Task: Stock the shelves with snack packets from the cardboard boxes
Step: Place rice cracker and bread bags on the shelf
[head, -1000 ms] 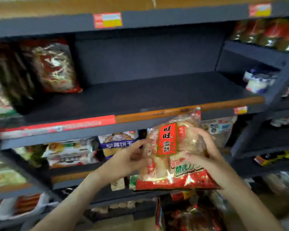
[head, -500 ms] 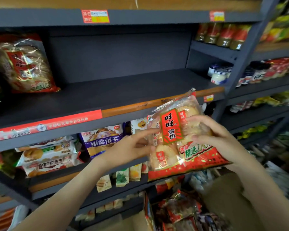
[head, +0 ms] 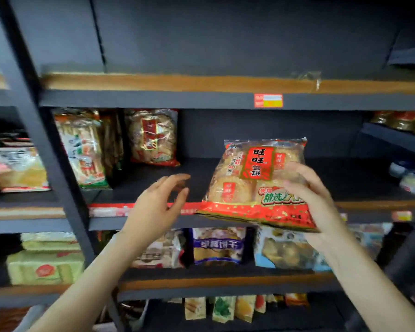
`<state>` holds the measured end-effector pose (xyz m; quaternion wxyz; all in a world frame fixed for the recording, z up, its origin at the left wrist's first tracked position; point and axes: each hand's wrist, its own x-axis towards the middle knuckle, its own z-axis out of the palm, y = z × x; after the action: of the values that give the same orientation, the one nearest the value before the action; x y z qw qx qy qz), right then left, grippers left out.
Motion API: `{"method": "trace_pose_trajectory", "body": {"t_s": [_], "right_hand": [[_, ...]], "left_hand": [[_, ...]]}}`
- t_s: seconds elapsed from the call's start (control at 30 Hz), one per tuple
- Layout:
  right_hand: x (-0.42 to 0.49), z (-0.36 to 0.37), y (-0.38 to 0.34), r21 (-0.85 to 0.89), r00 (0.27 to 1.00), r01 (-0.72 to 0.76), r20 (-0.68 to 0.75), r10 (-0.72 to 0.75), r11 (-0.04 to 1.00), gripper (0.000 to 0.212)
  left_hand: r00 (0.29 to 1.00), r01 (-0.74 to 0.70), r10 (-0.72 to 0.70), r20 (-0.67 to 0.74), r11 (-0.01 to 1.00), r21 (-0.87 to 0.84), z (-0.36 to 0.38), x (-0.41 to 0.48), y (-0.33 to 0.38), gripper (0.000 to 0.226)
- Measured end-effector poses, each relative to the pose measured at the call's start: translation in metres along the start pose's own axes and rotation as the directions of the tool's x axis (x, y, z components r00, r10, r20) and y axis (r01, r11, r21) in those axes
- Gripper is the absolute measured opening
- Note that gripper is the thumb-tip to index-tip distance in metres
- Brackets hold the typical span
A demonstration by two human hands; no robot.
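Note:
My right hand [head: 314, 195] grips a clear packet of rice crackers [head: 252, 180] with a red label and red bottom band, holding it upright at the front edge of the dark middle shelf [head: 201, 173]. My left hand [head: 161, 202] hovers to the left of the packet with fingers spread, touching nothing. A matching rice cracker packet [head: 152, 137] stands upright at the back left of that same shelf. No cardboard box is in view.
Tall packets [head: 82, 149] stand at the shelf's left end beside a dark upright post [head: 46, 144]. The shelf below holds a purple biscuit bag [head: 217, 245] and other packets. Jars [head: 403, 121] sit on shelves to the right. The top shelf [head: 201, 82] shows bare board.
The view rose and swung, so the middle shelf now sits at hand height. My left hand let go of the packet and moved left; my right hand lifted the packet to the shelf edge.

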<state>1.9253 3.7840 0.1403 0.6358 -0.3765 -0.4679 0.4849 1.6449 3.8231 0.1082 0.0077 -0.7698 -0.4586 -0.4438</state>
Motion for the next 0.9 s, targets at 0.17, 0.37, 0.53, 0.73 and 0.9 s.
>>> {"method": "trace_pose_trajectory", "body": {"t_s": [0.17,0.37,0.53,0.73,0.9], "right_hand": [[0.07,0.098,0.047,0.011,0.982,-0.04,0.187,0.037,0.999,0.049],[0.154,0.183,0.109,-0.27,0.908,0.206,0.411,-0.081,0.941,0.071],[0.208,0.211,0.153,-0.649,0.864,0.449,0.491,-0.113,0.614,0.105],[0.25,0.23,0.17,-0.8,0.95,0.309,0.289,-0.12,0.515,0.138],[0.264,0.246,0.177,-0.837,0.971,0.232,0.229,-0.067,0.495,0.147]], "left_hand": [[0.946,-0.1,0.256,-0.2,0.816,0.57,-0.086,0.003,-0.084,0.027],[0.979,-0.111,0.205,0.015,0.467,0.877,-0.112,0.001,-0.161,0.058],[0.941,-0.142,0.335,-0.045,0.51,0.848,-0.108,0.005,-0.175,0.042],[0.903,-0.179,0.421,-0.09,0.556,0.812,-0.108,0.009,-0.185,0.042],[0.913,-0.187,0.404,-0.056,0.537,0.823,-0.11,0.009,-0.182,0.041]]}}
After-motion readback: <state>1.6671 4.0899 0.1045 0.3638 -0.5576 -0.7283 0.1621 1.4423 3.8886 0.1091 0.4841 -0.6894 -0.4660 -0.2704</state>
